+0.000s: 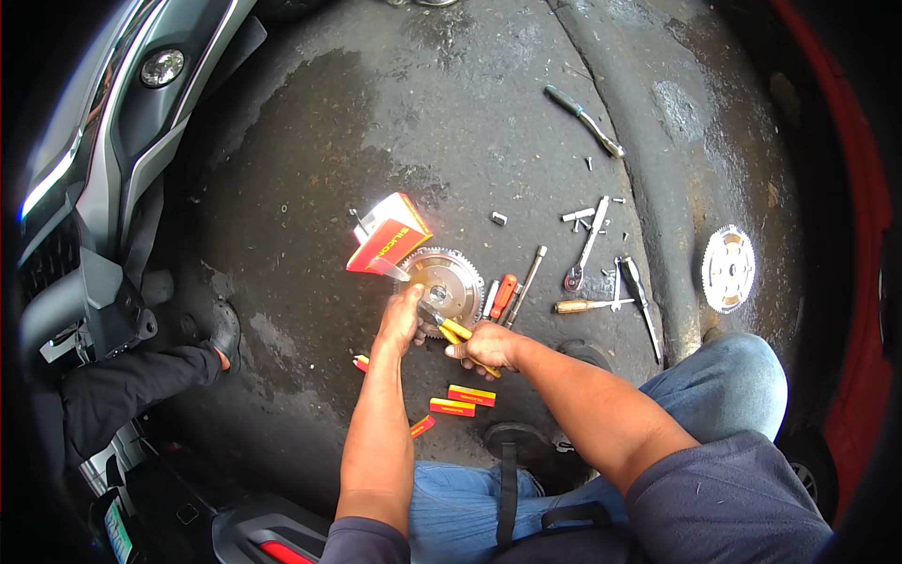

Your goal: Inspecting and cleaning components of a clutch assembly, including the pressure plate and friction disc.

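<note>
My right hand point(484, 346) is closed round the yellow handles of a pair of pliers point(457, 329). The pliers' jaws reach left to my left hand point(402, 315), whose fingers are closed on what looks like a small tube with a pale, see-through nozzle point(391, 270). Fingers hide most of the tube, and whether the jaws grip it I cannot tell. Just beyond my hands a round, toothed metal disc point(456, 282) lies flat on the ground. An opened red, yellow and white carton point(395, 233) stands against its far left edge.
Right of the disc lie a red-handled screwdriver point(504, 295), a ratchet point(590, 246), a wooden-handled tool point(583, 306) and black-handled pliers point(636, 282). Further off are a long-handled wrench point(583, 120) and a second toothed disc point(728, 268). Small red-yellow boxes point(453, 407) lie near my knees. Someone's shoe point(225, 336) is at left, beside a motorcycle point(141, 122).
</note>
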`<state>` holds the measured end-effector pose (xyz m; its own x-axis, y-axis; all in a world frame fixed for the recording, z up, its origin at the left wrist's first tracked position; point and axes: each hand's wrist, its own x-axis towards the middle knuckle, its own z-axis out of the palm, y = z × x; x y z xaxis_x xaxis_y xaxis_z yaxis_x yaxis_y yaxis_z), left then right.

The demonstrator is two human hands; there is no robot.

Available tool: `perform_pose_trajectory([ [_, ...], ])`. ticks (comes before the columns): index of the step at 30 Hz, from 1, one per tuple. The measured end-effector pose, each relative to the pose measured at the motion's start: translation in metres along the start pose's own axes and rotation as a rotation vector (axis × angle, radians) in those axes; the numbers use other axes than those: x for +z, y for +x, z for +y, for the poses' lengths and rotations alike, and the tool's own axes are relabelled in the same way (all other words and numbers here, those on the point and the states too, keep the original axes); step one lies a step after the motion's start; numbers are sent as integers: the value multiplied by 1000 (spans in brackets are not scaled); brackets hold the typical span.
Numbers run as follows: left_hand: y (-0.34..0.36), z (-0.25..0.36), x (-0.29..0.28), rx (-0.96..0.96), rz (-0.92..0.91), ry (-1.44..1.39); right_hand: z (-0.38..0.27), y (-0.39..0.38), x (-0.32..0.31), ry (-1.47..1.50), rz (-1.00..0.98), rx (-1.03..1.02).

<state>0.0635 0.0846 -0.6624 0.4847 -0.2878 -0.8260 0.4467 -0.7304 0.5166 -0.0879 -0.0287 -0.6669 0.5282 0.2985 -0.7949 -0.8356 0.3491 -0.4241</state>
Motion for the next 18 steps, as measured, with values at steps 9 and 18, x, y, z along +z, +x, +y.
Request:
perform_pose_trajectory([
  [9, -2, 4, 0, 41, -12, -4, -8, -9, -2, 64, -114, 88],
  [18, -6, 6, -1, 40, 25, -22, -11, -10, 3, 65, -112, 70],
])
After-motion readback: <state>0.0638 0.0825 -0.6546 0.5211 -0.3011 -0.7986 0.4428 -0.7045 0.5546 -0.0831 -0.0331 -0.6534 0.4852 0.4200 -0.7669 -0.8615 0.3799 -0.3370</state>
